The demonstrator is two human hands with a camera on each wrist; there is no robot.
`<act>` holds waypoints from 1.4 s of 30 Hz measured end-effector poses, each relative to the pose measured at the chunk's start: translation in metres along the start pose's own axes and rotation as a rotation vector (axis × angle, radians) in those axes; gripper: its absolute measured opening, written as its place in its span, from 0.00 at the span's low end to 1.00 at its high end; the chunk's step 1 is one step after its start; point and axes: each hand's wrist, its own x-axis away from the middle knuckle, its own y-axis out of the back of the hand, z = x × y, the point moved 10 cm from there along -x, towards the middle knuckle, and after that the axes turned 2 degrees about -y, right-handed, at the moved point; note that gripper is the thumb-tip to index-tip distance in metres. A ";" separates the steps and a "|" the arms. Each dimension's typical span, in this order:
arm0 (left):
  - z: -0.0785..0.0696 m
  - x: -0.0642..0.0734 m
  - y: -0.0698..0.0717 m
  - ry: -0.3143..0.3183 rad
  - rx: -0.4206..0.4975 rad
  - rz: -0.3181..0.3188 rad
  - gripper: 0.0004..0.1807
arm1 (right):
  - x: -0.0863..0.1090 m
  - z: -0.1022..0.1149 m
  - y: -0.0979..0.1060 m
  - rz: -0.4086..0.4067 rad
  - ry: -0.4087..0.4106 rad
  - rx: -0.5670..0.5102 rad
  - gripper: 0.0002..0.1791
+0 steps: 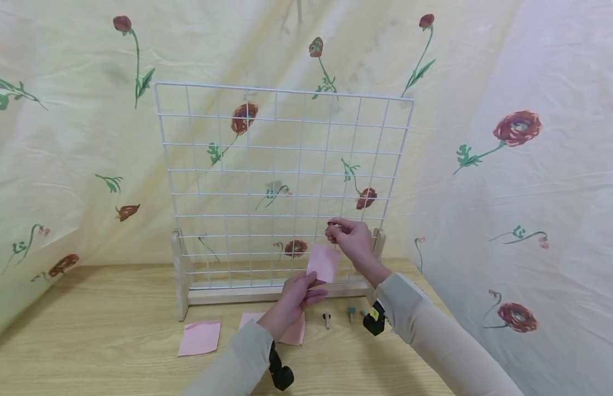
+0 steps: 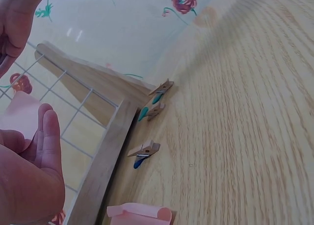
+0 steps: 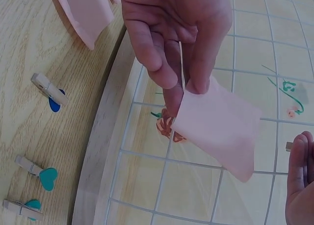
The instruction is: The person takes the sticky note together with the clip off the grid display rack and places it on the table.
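My left hand (image 1: 295, 296) pinches a small pink paper sheet (image 1: 323, 264) by its lower edge between thumb and fingers. The sheet stands up in front of the white wire grid (image 1: 247, 215), near its lower right part. Above the sheet, my right hand (image 1: 354, 241) is close to the grid wires with thumb and fingertips together. In the right wrist view, the wooden tip of a clothespin (image 3: 289, 146) sticks out from those fingers; the rest of it is hidden.
On the table (image 1: 108, 313) in front of the grid's wooden base (image 1: 227, 296) lie clothespins with heart decorations, one blue (image 3: 49, 91) and two teal (image 3: 37, 172). More pink paper (image 1: 199, 337) lies at the left, and another curled piece (image 2: 140, 212) lies below my left arm.
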 end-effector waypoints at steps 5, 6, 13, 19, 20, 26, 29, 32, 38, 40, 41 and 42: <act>0.000 0.003 0.000 0.009 -0.009 0.007 0.20 | -0.001 0.000 0.001 0.003 0.000 -0.010 0.12; 0.000 0.003 0.000 0.011 -0.009 0.006 0.20 | -0.001 0.000 0.001 0.003 0.002 -0.012 0.12; -0.003 0.007 0.005 0.015 -0.011 -0.002 0.19 | 0.001 0.000 0.002 0.009 0.006 -0.010 0.12; -0.008 0.011 0.011 0.009 -0.027 0.010 0.19 | 0.001 0.000 0.001 0.011 0.004 -0.011 0.12; -0.009 0.011 0.012 0.011 -0.027 0.010 0.19 | 0.001 0.000 0.001 0.013 0.002 -0.013 0.12; -0.013 0.015 0.019 -0.001 -0.045 0.019 0.18 | 0.001 -0.002 0.001 0.014 -0.012 -0.024 0.12; -0.016 0.017 0.023 -0.008 -0.050 0.021 0.18 | 0.001 -0.003 0.001 0.012 -0.020 -0.037 0.13; -0.018 0.020 0.027 -0.011 -0.058 0.019 0.18 | 0.001 -0.004 0.001 0.013 -0.031 -0.053 0.13; -0.021 0.025 0.034 -0.005 -0.066 0.008 0.19 | 0.001 -0.005 0.000 0.019 -0.053 -0.084 0.15; -0.022 0.026 0.037 -0.005 -0.071 0.007 0.20 | 0.001 -0.004 -0.001 0.024 -0.051 -0.090 0.15; -0.022 0.027 0.038 -0.006 -0.074 0.007 0.20 | 0.001 -0.004 -0.002 0.026 -0.049 -0.092 0.15; -0.023 0.028 0.040 -0.008 -0.076 0.009 0.21 | 0.002 -0.003 -0.002 0.028 -0.047 -0.093 0.14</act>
